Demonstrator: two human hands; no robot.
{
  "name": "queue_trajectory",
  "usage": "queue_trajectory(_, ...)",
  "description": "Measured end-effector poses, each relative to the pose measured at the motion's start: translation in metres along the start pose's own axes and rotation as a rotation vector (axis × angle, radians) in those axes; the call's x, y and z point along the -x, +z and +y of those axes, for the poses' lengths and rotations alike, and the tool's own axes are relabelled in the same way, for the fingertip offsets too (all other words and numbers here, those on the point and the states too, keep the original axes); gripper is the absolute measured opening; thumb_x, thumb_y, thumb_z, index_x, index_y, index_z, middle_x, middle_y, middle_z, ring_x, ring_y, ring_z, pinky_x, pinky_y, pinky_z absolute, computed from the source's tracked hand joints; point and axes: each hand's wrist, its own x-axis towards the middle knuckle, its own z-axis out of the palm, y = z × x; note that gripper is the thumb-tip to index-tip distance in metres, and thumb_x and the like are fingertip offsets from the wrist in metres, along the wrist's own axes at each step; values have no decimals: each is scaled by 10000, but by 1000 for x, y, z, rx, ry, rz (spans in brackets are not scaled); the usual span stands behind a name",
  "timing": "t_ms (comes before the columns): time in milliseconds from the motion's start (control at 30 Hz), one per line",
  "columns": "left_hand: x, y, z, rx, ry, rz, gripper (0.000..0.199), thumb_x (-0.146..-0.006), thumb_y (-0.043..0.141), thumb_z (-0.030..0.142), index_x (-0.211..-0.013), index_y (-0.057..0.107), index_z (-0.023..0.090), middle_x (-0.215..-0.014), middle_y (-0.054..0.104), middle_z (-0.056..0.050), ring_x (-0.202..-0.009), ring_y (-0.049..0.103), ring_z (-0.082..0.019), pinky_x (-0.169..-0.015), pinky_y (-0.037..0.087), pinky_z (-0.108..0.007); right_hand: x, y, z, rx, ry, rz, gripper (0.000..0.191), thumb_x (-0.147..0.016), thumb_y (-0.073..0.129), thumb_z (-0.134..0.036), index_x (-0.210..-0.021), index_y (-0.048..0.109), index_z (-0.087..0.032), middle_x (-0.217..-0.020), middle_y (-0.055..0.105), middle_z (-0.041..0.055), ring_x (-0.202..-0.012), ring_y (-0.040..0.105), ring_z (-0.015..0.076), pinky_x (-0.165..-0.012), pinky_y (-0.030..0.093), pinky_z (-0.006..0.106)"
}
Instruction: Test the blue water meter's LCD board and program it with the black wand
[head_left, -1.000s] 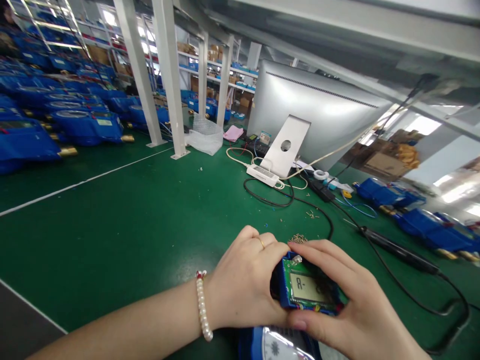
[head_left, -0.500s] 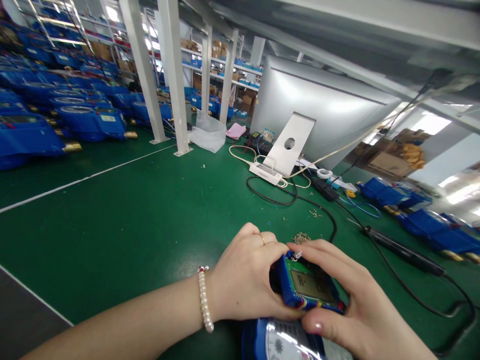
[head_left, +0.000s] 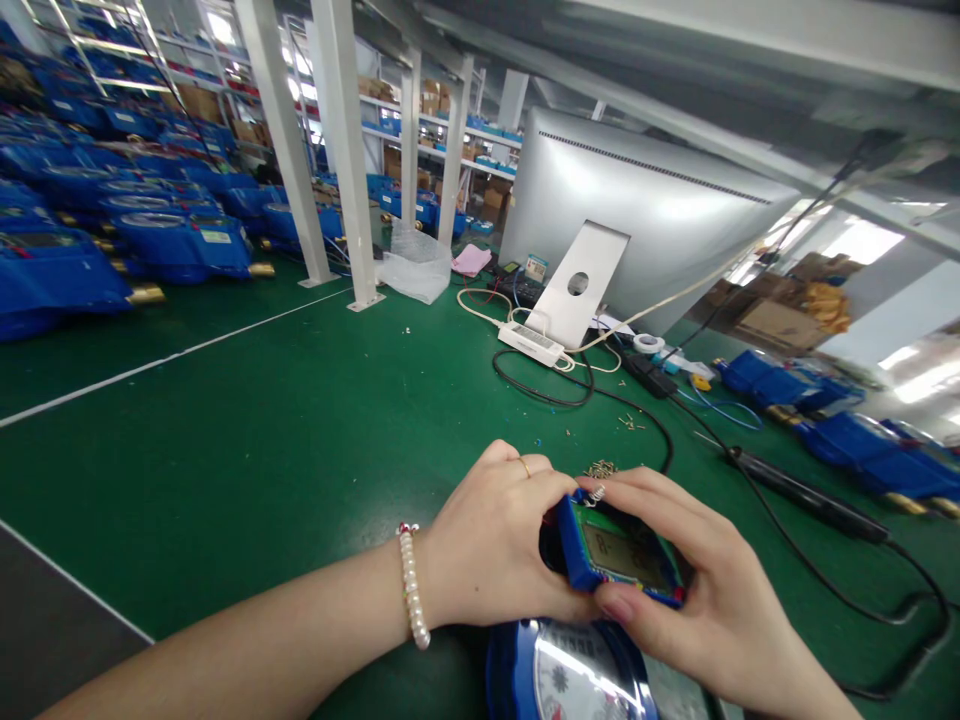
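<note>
- The left hand [head_left: 495, 545] grips the left end of the blue display module [head_left: 619, 555], fingers curled over its top edge and thumb at its lower edge.
- The right hand [head_left: 694, 595] grips the same module from the right, index finger laid along the top edge and thumb pressed on the lower front edge.
- The module sits just above the round dial of the blue water meter [head_left: 570, 675], at the bottom centre of the view, over the green table [head_left: 262, 430].
- Compared with one second ago, the module is tilted further away, so its LCD reads darker and the characters are no longer legible.
- The meter dial now shows far more of its face; earlier only a sliver was visible.
- Both hands keep the same grip as before.
- A small pile of brass screws [head_left: 600, 468] lies just behind the hands.
- A black cable [head_left: 810, 570] runs past on the right.
- The silver monitor [head_left: 645, 235] stands well behind, back facing the camera.
</note>
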Motion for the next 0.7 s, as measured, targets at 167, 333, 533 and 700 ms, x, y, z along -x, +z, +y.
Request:
queue_trajectory(167,-1,-13,3,82,-48,-118,546,-564,785,545,-922,625,165,-764,583,-4,-732,544,-191,-717,396,-346,0,1,0,5,-3,28,401,-769,687,-372,-1132,573,-248,-1023,635,53,-943,620,196,-746,531,257)
queue_trajectory(333,0,-32,0,179,2,-245,515,-679,709,492,-1070,596,176,-857,591,-33,-771,532,-201,-755,433,-349,-1,0,-1,1,11,14,398,-783,673,-425,-1131,579,-258,-1046,629,40,-938,621,170,-764,523,226)
queue_trajectory(533,0,-35,5,117,-2,-241,456,-693,640,331,-1108,570,158,-874,589,-43,-766,524,-206,-763,436,-358,0,-1,-2,-21,7,25,512,-745,675,-539,-1160,581,-256,-1058,627,49,-961,619,182,-784,524,232)
queue_trajectory(700,-2,-33,15,-18,-27,-219,363,-652,620,300,-986,587,160,-822,564,-37,-768,509,-222,-779,420,-380,1,0,-2,-12,4,41,604,-691,681,-588,-1177,578,-244,-1050,622,64,-942,621,198,-790,534,268)
